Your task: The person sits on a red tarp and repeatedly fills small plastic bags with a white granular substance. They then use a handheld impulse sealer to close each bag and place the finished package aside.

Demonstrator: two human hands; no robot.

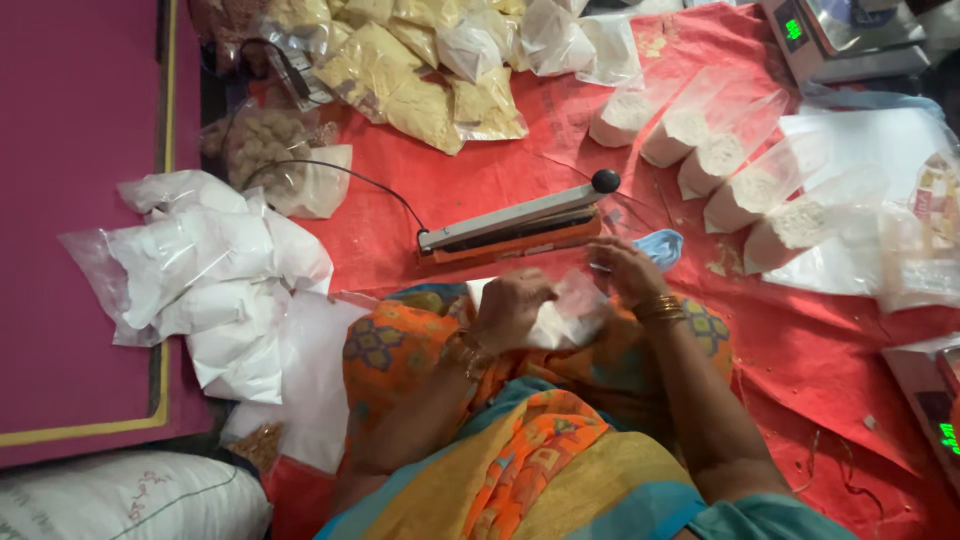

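My left hand [512, 308] and my right hand [626, 270] both grip a clear plastic bag of white powder [568, 318] over my lap, the left at its near-left side, the right at its open top. Just beyond the bag lies an orange heat sealer [510, 232] with a grey arm and a black knob, its arm down. A row of several open bags of white powder [745, 170] leans on the red sheet [480, 170] to the right of the sealer.
Filled white bags [215, 280] pile up at left by a maroon board [70, 200]. Yellow-powder bags [410, 70] lie at the back. A digital scale [840, 35] stands top right, another [935, 400] at the right edge. A white sack [130, 495] sits bottom left.
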